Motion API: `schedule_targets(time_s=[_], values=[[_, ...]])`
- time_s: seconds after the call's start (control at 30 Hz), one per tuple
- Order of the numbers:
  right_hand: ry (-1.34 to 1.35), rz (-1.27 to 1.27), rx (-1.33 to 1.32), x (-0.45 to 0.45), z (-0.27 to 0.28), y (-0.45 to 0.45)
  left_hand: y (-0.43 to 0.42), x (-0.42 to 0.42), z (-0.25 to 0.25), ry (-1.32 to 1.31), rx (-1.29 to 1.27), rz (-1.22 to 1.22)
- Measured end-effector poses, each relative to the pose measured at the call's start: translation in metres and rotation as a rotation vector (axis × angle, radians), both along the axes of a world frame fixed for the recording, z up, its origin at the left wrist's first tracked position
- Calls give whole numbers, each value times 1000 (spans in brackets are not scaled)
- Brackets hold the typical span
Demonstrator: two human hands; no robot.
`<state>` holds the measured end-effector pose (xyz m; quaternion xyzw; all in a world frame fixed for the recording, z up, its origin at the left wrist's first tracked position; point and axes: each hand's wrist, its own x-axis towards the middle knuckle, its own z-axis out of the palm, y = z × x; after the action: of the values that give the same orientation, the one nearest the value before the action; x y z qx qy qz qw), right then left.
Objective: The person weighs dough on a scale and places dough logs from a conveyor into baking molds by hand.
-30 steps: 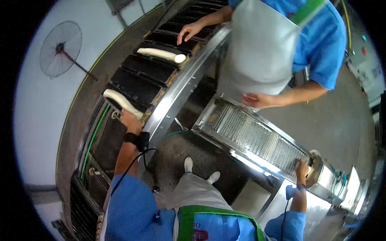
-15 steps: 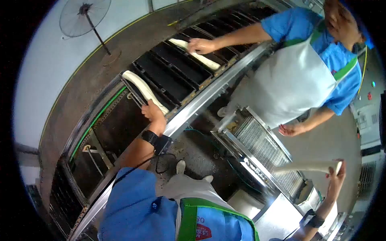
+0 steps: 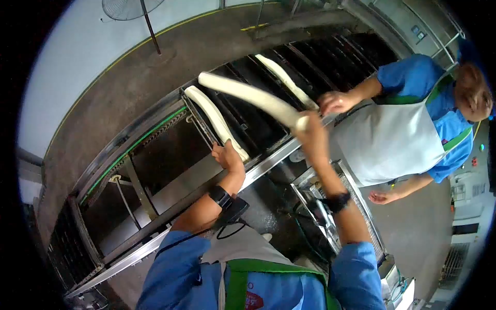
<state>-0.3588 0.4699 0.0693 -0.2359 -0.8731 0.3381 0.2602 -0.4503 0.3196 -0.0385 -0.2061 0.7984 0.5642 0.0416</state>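
Note:
My right hand [image 3: 313, 135] grips the near end of a long pale dough strip [image 3: 245, 95], which reaches out over the black trays, blurred by motion. A second dough strip [image 3: 214, 114] lies lengthwise in the nearest black tray [image 3: 232, 111]. At that tray's left edge, beside the strip's lower part, my left hand [image 3: 228, 156] has its fingers curled round the rim; its fingertips are partly hidden. A third dough strip [image 3: 287, 80] rests in a tray farther along, close to a co-worker's hand [image 3: 336, 102].
The row of black trays sits on a conveyor with a metal side rail [image 3: 271, 161]. Left of the trays is an open frame section with a chain [image 3: 150, 138]. Across from me stands a co-worker in a pale apron [image 3: 380, 134]. A mesh-belt machine [image 3: 356, 199] stands at my right.
My right hand has swung from the far right to above the trays, carrying its dough strip. My left hand stays at the tray edge. The co-worker's hand has drawn back along the third strip.

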Motion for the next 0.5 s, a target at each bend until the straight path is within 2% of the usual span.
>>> schedule_targets(time_s=[0.07,0.1,0.17,0.27,0.3,0.33,0.4,0.5], values=[[-33,311,479,-15,-70,4,-2,2,0,43,8,-8],[-36,305,472,-20,-71,2,-2,3,-2,79,50,-3],[-209,271,157,-33,-65,-2,0,8,2,94,87,-3],[-134,280,212,-72,-66,7,-1,9,13,35,99,-52],[-269,274,223,-87,-67,8,-1,9,11,49,122,-50],[-266,275,220,-97,-71,5,-1,9,11,63,145,-46],[-686,230,144,-114,-79,0,-1,9,15,73,165,-34],[-795,281,224,-118,-82,-10,-1,6,6,80,163,-19]])
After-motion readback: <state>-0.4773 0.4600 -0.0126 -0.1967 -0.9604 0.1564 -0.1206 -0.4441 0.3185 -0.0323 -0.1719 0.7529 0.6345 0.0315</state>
